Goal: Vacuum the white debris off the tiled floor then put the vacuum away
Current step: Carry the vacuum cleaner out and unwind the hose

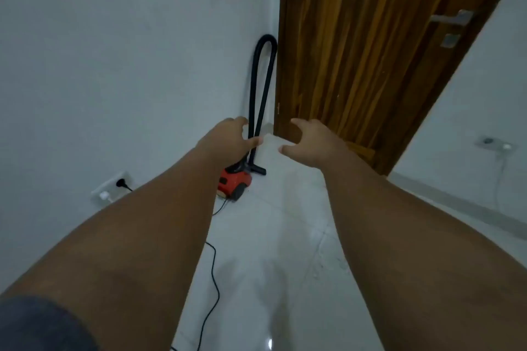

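Reaching with both arms straight out toward the small red canister vacuum with black trim (235, 179), which sits on the pale glossy tiled floor (285, 251) in the corner where the plain white wall (114, 51) meets the brown wood-grain door (370, 51). Vacuum lies ahead of the hands, a little left of centre, lower in view than both. Its black flexible hose (263, 80) rises off the body in a tall narrow loop, long axis near vertical, standing in the corner; the black floor nozzle (258, 170) rests on the tiles just right of the body. Left hand (228, 138) is the nearer one: it overlaps the lower hose, one fingertip right at the tube, can't tell if touching or merely in front. Right hand (308, 142) is apart from the hose, over bare tile near the door's foot. Both hands spread, fingers loosely hooked, nothing held. Thin black power cord (212, 279) trails along the floor from the body; a black plug (122, 182) sits in the white wall socket (109, 191) low on the left wall, can't confirm it's the same cord. No white debris I can make out from here. My read: pickup not yet made; left hand suits an upright wrap on the hose, right goes to the body
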